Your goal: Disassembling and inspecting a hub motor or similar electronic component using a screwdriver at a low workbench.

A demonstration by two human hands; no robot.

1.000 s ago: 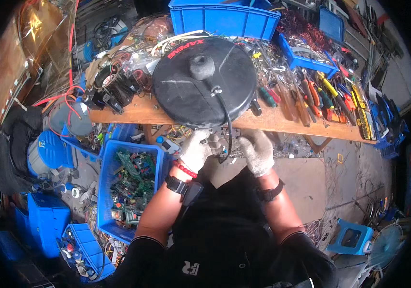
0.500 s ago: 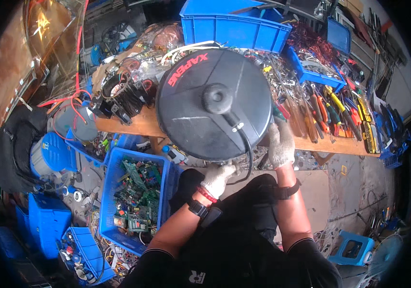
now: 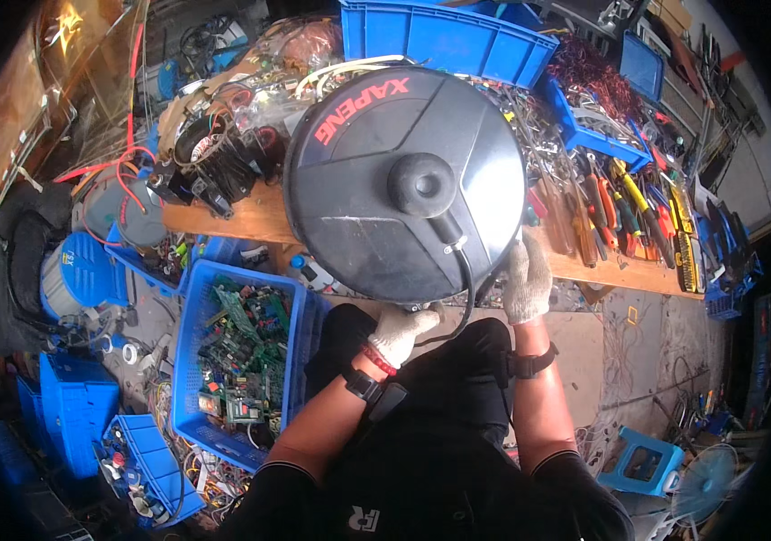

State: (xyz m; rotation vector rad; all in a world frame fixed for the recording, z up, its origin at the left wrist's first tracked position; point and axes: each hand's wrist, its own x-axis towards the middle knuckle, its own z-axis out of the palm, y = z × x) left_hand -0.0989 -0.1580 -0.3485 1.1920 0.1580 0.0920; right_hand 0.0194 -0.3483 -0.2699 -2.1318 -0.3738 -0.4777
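Both gloved hands, left hand (image 3: 401, 332), right hand (image 3: 526, 281), gripping black round reel (image 3: 403, 180), cluttered workbench (image 3: 250, 221) behind, blue bin (image 3: 189, 361) below-left

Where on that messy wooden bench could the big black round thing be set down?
Hardly anywhere. The bare plank between the motor coils and the black disc is the only free strip. Right of the disc, hand tools cover the board; behind it, wires and blue bins crowd in.

Quick head count of the bench mess

One big black disc housing (image 3: 403, 176), two gloved hands (image 3: 403, 332) (image 3: 527, 281), one blue stool (image 3: 640, 463), one fan (image 3: 708, 481).
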